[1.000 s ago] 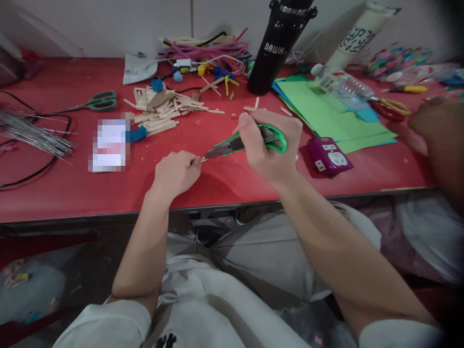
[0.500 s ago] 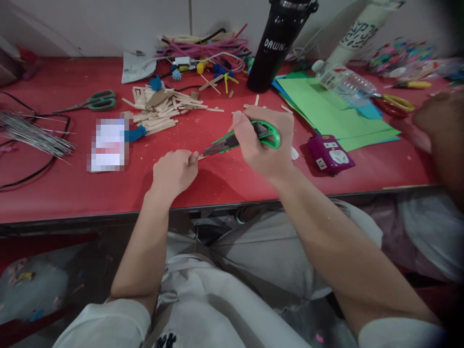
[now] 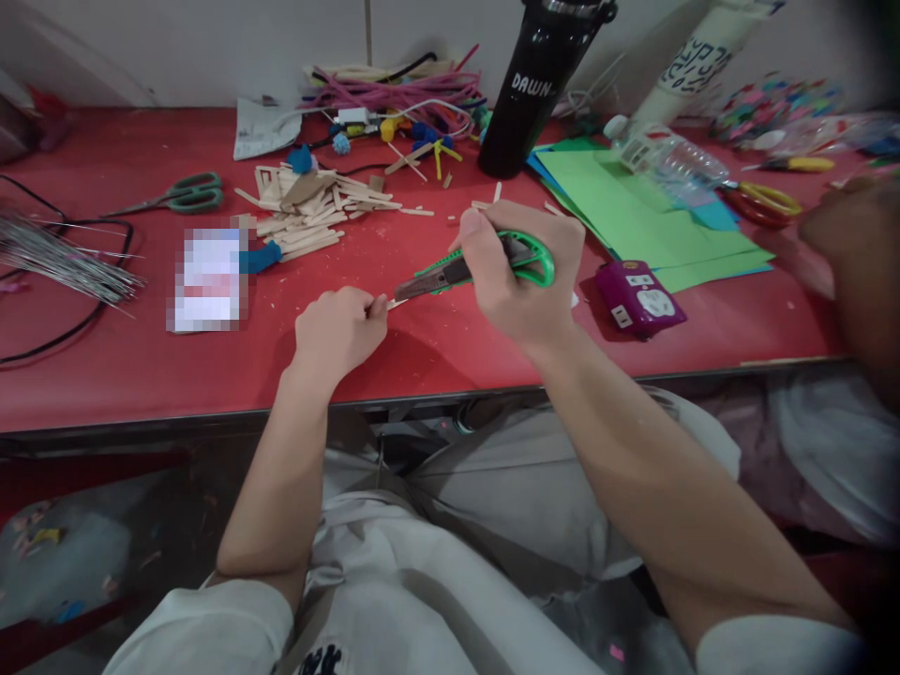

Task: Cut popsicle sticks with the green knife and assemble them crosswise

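Observation:
My left hand (image 3: 341, 333) is closed, pinching a thin wooden stick (image 3: 397, 304) whose pale tip pokes out past the thumb. In my closed right hand (image 3: 524, 277) is a green and dark utility knife (image 3: 450, 272), its blade end angled down to the left. The blade tip is right by the stick's exposed end; whether they touch I cannot tell. Most of the stick is hidden inside my left fist. Beyond the hands lies a heap of short wooden sticks (image 3: 316, 206) on the red table (image 3: 436, 366).
Green-handled scissors (image 3: 193, 193) and a bundle of wires (image 3: 67, 262) lie left. A black tumbler (image 3: 527, 94) stands at the back. Green paper sheets (image 3: 633, 206) and a purple packet (image 3: 639, 300) are to the right, near another person's arm (image 3: 862, 253).
My right hand and the utility knife have shifted slightly to the right. A little more of the stick's tip shows beyond my left thumb.

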Demonstrator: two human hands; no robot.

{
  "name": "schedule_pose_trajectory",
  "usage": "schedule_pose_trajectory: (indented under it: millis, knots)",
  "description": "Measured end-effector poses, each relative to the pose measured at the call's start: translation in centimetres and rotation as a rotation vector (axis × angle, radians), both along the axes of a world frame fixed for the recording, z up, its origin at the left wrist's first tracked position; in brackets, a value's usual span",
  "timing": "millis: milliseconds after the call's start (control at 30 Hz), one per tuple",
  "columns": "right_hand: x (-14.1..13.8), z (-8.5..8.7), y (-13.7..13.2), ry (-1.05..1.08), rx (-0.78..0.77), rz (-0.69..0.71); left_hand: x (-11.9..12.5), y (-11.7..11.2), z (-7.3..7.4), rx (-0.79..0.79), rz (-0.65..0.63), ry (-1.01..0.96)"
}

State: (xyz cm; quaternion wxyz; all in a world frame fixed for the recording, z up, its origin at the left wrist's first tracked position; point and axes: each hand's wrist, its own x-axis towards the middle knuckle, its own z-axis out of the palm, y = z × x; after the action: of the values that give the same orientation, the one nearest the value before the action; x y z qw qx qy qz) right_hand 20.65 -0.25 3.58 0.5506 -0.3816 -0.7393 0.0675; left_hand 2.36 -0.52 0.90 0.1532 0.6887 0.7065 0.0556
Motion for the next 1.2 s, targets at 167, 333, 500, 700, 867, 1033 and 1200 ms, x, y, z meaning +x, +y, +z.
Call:
schedule_pose_trajectory:
  millis: [167,333,500,700,867,1033,1200]
  knots:
    - [-0.2,-0.3,0.0,0.009,-0.014,-0.001,-0.1,0.1,-0.1,-0.002,-0.001,0.017]
    - [-0.2,-0.3,0.0,0.001,0.020,-0.008,-0.1,0.2,-0.1,-0.004,0.001,0.028]
    - [0.0,-0.3,0.3,-0.036,0.026,-0.026,0.0,0.2,-0.1,-0.003,-0.011,0.023]
    - [-0.2,-0.2,-0.2,-0.067,0.022,-0.020,-0.1,0.3,-0.2,-0.002,-0.012,0.035]
    - [-0.1,-0.7,-0.3,-0.044,-0.002,0.007,-0.1,0.4,-0.1,-0.020,-0.006,0.034]
    - [0.6,-0.8,1.1,0.011,-0.044,-0.016,-0.1,0.1,0.0,-0.004,-0.032,0.055]
    - [-0.1,-0.6,-0.2,-0.032,-0.069,0.042,0.0,0.3,-0.1,-0.017,-0.006,0.050]
